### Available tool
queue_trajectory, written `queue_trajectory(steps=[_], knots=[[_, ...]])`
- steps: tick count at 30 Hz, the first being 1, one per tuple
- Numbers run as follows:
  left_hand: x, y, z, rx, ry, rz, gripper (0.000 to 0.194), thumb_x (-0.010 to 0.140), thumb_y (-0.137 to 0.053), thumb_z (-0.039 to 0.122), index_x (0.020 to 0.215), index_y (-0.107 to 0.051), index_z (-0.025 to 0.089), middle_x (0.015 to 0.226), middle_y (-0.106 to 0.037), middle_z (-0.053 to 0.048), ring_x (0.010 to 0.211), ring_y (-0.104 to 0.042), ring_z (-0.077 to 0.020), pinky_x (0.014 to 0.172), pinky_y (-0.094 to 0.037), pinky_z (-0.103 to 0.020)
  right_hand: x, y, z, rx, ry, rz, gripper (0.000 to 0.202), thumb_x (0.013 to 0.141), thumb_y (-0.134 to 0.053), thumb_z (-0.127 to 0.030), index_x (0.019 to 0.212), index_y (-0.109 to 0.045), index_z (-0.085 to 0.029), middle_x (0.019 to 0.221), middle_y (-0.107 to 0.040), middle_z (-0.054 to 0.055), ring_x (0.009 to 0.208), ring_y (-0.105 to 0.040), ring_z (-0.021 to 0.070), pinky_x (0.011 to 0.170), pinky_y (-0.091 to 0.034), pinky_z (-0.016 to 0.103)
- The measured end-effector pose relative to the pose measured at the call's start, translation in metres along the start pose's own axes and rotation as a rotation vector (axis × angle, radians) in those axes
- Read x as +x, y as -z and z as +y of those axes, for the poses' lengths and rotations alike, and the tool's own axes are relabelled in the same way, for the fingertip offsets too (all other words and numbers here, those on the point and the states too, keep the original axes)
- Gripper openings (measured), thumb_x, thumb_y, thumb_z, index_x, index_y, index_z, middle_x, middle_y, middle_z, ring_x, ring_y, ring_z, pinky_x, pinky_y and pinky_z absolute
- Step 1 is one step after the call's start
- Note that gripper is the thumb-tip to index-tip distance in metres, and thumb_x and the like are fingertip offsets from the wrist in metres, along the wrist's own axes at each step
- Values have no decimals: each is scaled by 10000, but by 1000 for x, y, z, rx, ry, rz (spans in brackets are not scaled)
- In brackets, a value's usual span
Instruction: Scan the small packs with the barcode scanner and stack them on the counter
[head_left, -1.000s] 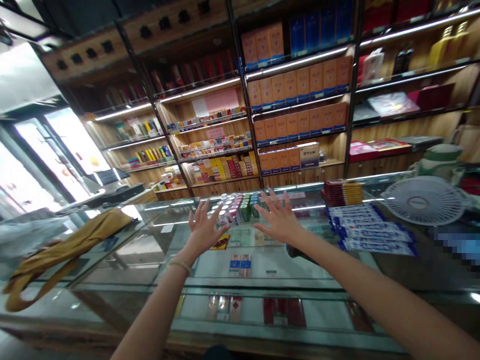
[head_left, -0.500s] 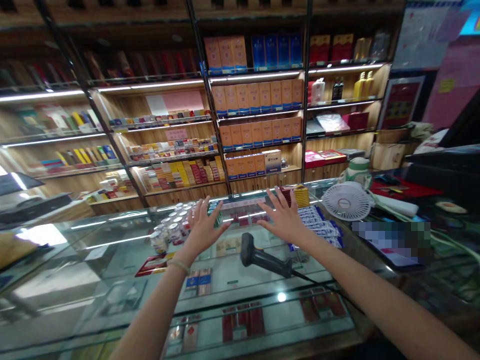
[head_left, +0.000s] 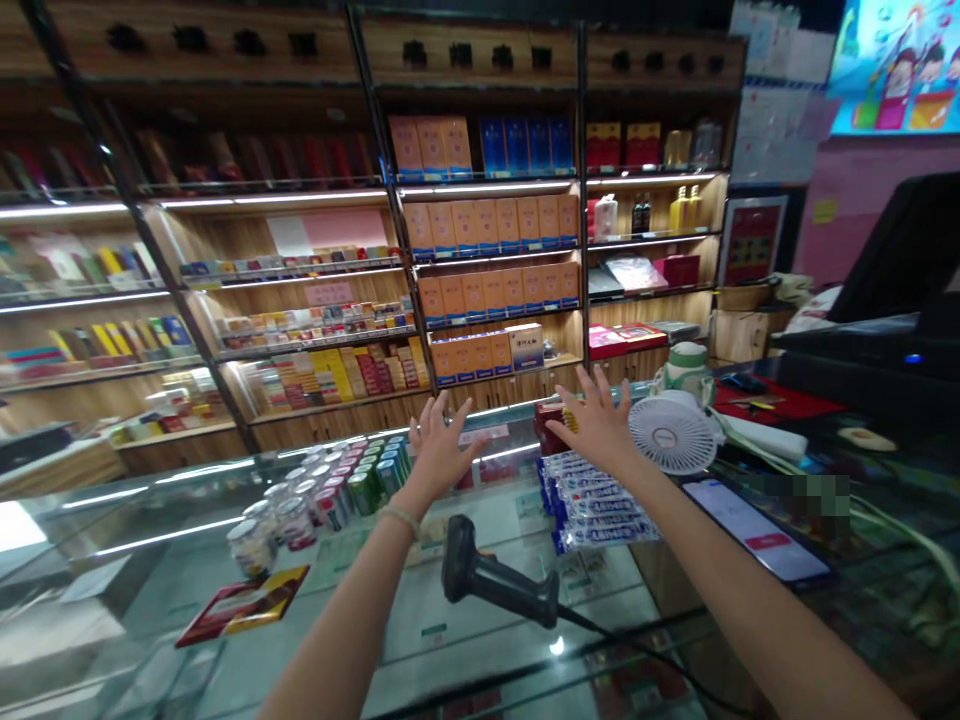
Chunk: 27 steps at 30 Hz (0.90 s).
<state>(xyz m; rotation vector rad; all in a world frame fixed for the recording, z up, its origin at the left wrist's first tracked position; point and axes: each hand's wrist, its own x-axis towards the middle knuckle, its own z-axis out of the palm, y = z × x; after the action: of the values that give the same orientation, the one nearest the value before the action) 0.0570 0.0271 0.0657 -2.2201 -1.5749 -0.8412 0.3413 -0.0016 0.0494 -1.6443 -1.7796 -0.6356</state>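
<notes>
Over the glass counter (head_left: 480, 500) both arms stretch forward. My left hand (head_left: 439, 450) is open with fingers spread, holding nothing, just right of rows of small cans (head_left: 322, 490). My right hand (head_left: 600, 425) is also open and bare, above several blue-and-white wrapped packets (head_left: 596, 505) and near a stack of dark red boxes (head_left: 551, 422). Between my forearms a black barcode scanner (head_left: 495, 575) lies on the glass, its cable running right. Left of my left forearm lie flat red and gold packets (head_left: 247, 603).
A white fan (head_left: 671, 437), a green-and-white bottle (head_left: 686, 370) and a phone (head_left: 757, 530) with a lit screen stand or lie at the right. A dark monitor (head_left: 900, 250) rises beyond them. Shelves (head_left: 491, 250) of boxes and bottles line the back wall.
The view has tilted up and turned, so the shelves sit lower and the scanner has shifted left in the picture. Both hands have moved rightward over the counter, still open.
</notes>
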Motion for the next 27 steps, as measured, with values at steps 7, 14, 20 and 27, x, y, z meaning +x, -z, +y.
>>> queue_trajectory(steps=[7, 14, 20, 27], knots=[[38, -11, 28, -22, -12, -42, 689, 924, -500, 658, 1524, -449, 323, 1689, -181, -145, 1556, -141, -381, 1212, -110, -669, 23, -19, 34, -26, -78, 1, 676, 946, -414, -696, 1475, -518, -287, 1680, -231, 146, 1546, -126, 383, 1175, -40, 717], [73, -33, 58, -28, 12, -139, 731, 902, -509, 685, 1542, -415, 342, 1698, -166, -133, 1546, -149, -422, 1199, -118, -694, 31, -52, 53, -32, -155, -14, 668, 915, -507, -654, 1419, -579, -222, 1679, -217, 178, 1532, -125, 425, 1160, -31, 717], [80, -58, 73, 56, 64, -290, 770, 892, -454, 734, 1559, -359, 361, 1716, -122, -107, 1568, -101, -386, 1210, -135, -667, 23, -69, 56, -65, -163, -91, 612, 906, -572, -580, 1369, -616, -182, 1686, -195, 181, 1552, -42, 409, 1178, 24, 691], [78, -77, 89, 125, -63, -404, 808, 905, -421, 711, 1561, -373, 241, 1712, -92, -166, 1578, -29, -375, 1214, -67, -678, 15, -75, 56, -59, -179, -133, 602, 896, -610, -516, 1322, -630, -91, 1668, -208, 239, 1556, -53, 406, 1196, 27, 675]])
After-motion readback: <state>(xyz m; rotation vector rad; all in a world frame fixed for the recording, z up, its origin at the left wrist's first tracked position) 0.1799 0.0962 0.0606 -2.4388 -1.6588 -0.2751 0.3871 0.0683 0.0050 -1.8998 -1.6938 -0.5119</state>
